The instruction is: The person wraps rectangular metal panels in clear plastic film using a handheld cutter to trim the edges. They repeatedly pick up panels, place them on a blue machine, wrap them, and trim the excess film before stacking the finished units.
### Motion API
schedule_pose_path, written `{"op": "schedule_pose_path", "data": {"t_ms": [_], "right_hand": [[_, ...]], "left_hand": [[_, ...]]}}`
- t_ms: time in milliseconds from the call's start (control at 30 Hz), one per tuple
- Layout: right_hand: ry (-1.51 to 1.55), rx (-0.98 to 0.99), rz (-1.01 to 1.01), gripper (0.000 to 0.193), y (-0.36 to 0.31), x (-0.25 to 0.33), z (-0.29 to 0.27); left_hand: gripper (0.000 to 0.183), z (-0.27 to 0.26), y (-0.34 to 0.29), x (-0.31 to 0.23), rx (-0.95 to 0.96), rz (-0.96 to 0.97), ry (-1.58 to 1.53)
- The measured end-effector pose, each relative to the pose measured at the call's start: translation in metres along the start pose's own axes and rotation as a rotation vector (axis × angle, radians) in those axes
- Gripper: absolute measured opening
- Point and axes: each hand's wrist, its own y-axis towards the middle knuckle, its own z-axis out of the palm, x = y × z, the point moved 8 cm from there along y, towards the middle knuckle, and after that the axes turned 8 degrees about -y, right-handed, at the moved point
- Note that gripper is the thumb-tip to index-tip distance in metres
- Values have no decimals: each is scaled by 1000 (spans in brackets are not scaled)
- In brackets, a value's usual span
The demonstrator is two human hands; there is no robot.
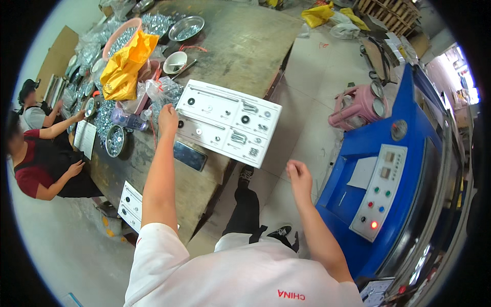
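A white rectangular board (pixel 231 121) carries rods, black rings, springs and small metal fittings in outlined sections. Its left part is over the table, and its right end juts past the table edge. My left hand (pixel 168 120) is closed at the board's left edge, beside a clear plastic bag (pixel 164 91). Below the board's right end, apart from it, my right hand (pixel 300 176) hangs with curled fingers. Whether anything small is in those fingers cannot be made out. A dark phone (pixel 190 156) lies on the table below the board.
The worn table (pixel 245 36) bears metal bowls, a yellow bag (pixel 128 66) and heaps of small hardware. Two people sit at its left. A similar board (pixel 131 204) lies near my left elbow. On the right stand a blue machine (pixel 337 187) and a pink stool (pixel 353 108).
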Motion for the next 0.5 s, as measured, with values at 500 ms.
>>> {"op": "schedule_pose_path", "data": {"t_ms": [500], "right_hand": [[89, -231, 404, 24, 95, -34, 110]], "left_hand": [[29, 54, 46, 62, 383, -325, -438]]}}
